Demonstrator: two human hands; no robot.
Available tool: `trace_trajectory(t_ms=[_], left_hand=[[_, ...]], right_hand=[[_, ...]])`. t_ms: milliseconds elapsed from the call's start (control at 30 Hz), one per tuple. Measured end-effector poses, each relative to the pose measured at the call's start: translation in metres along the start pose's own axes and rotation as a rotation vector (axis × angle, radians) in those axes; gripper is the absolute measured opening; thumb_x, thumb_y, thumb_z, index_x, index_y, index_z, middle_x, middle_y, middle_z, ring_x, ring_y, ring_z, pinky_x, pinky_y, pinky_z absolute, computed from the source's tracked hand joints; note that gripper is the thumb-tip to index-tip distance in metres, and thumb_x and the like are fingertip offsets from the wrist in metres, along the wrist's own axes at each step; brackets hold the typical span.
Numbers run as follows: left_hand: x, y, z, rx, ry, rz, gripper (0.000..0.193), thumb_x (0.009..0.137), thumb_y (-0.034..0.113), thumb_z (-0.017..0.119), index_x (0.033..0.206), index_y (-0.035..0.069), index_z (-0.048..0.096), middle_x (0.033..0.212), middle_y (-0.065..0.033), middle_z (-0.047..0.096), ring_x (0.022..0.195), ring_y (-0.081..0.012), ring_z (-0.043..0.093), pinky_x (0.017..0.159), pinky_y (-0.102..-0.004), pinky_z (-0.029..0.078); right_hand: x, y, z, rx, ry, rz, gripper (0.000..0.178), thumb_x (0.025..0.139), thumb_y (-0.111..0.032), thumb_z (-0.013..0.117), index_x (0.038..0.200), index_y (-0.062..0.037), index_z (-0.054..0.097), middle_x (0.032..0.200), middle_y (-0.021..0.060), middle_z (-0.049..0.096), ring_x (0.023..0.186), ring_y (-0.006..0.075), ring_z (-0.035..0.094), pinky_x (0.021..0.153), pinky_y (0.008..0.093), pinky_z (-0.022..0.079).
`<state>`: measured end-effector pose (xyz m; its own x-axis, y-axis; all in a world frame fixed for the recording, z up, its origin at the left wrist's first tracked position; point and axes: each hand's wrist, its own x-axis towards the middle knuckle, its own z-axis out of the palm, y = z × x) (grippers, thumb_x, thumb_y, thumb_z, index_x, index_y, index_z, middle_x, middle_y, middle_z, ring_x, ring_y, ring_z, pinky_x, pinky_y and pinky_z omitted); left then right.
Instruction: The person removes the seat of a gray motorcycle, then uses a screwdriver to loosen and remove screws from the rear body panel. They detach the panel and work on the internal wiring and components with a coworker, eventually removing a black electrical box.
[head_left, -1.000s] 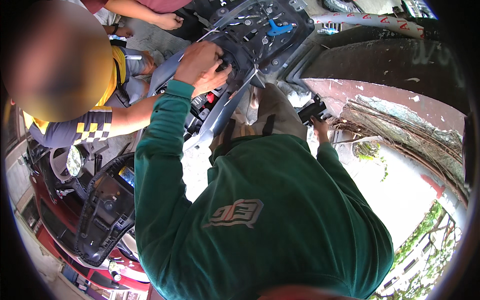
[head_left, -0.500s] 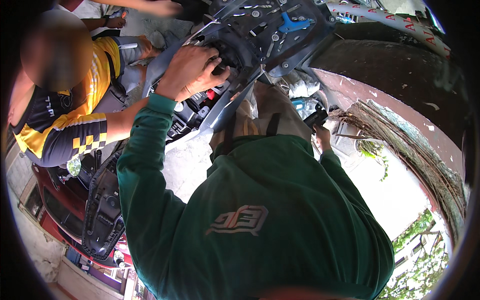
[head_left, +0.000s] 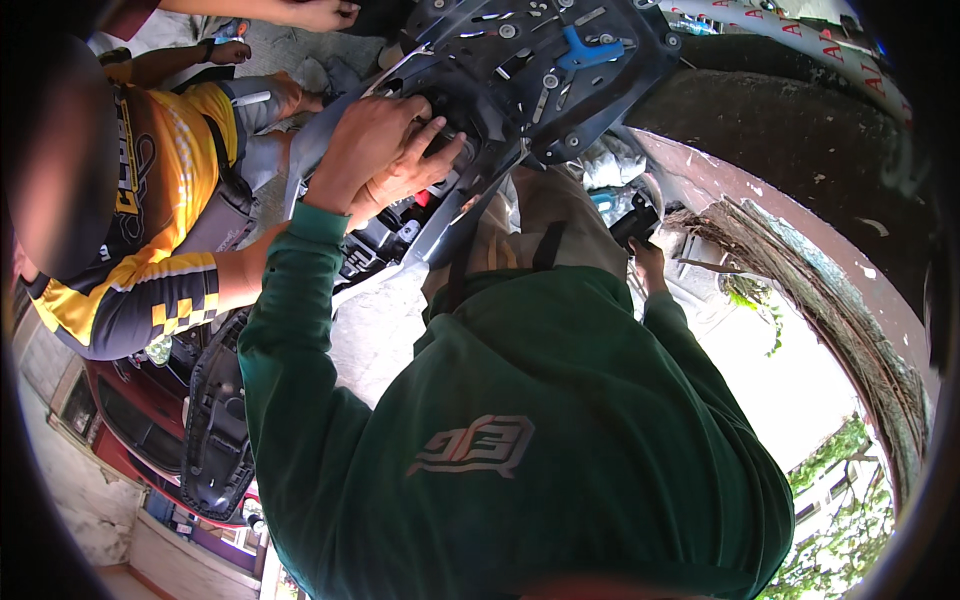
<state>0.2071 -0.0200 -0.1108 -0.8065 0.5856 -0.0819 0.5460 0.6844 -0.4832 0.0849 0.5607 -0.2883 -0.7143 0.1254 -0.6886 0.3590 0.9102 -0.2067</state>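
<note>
Grip of the left hand (head_left: 365,150): fingers curl down into the opening of a dark vehicle body (head_left: 448,225), though I cannot tell whether they pinch anything; a co-worker's hand (head_left: 405,178) crowds right beside it. Well apart, the right hand (head_left: 648,262) is closed round the lower end of a black object (head_left: 634,222). With two people's fingers so close, a sudden push could scrape or trap one. Beyond, a blue tool (head_left: 590,52) lies on a black slotted panel (head_left: 605,90); a knock could send it sliding.
</note>
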Motion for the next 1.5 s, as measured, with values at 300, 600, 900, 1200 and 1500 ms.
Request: trace_trajectory(t_ms=[300,600,900,1200,1500], left_hand=[[0.011,-0.053,-0.053,-0.784,-0.015,-0.534,0.024,0.089,0.026,0.064,0.112,0.018,0.069,0.113,-0.0023,0.068,0.106,-0.0256,0.065,0.088,-0.0408,0.054],[0.026,-0.076,-0.089,-1.048,0.048,-0.988,0.018,0.091,0.021,0.064,0.105,0.01,0.07,0.093,-0.0071,0.068,0.086,-0.0276,0.066,0.077,-0.0382,0.052],[0.056,-0.082,-0.075,-0.898,-0.107,-0.612,0.023,0.088,0.024,0.064,0.103,0.011,0.075,0.088,-0.011,0.07,0.082,-0.0333,0.068,0.08,-0.043,0.05],[0.079,-0.074,-0.067,-0.711,-0.315,-0.379,0.025,0.086,0.026,0.07,0.103,0.01,0.076,0.096,-0.0063,0.07,0.095,-0.0263,0.066,0.089,-0.0394,0.046],[0.07,-0.043,-0.067,-0.464,-0.399,-0.242,0.029,0.087,0.022,0.069,0.113,0.01,0.071,0.112,-0.007,0.065,0.117,-0.027,0.06,0.088,-0.0417,0.043]], right_hand=[[0.006,0.002,0.014,0.018,-0.076,0.083,0.053,0.087,-0.051,0.073,0.11,-0.0031,0.077,0.107,0.0183,0.076,0.101,0.0343,0.071,0.089,0.0419,0.052],[0.009,-0.012,0.003,-0.041,-0.109,-0.084,0.058,0.086,-0.053,0.073,0.113,-0.0021,0.076,0.107,0.0213,0.075,0.102,0.0387,0.071,0.088,0.0443,0.052],[0.018,-0.008,0.043,0.003,-0.098,-0.015,0.059,0.086,-0.057,0.07,0.116,-0.0061,0.076,0.112,0.0199,0.075,0.108,0.0351,0.07,0.094,0.0423,0.052],[0.012,0.002,0.098,0.174,-0.094,-0.008,0.056,0.088,-0.058,0.069,0.115,-0.0093,0.077,0.105,0.0153,0.077,0.099,0.0316,0.072,0.086,0.0409,0.053],[0.014,0.003,0.126,0.195,-0.015,-0.068,0.052,0.086,-0.054,0.073,0.11,-0.0081,0.076,0.096,0.0157,0.077,0.091,0.0312,0.074,0.081,0.0422,0.054]])
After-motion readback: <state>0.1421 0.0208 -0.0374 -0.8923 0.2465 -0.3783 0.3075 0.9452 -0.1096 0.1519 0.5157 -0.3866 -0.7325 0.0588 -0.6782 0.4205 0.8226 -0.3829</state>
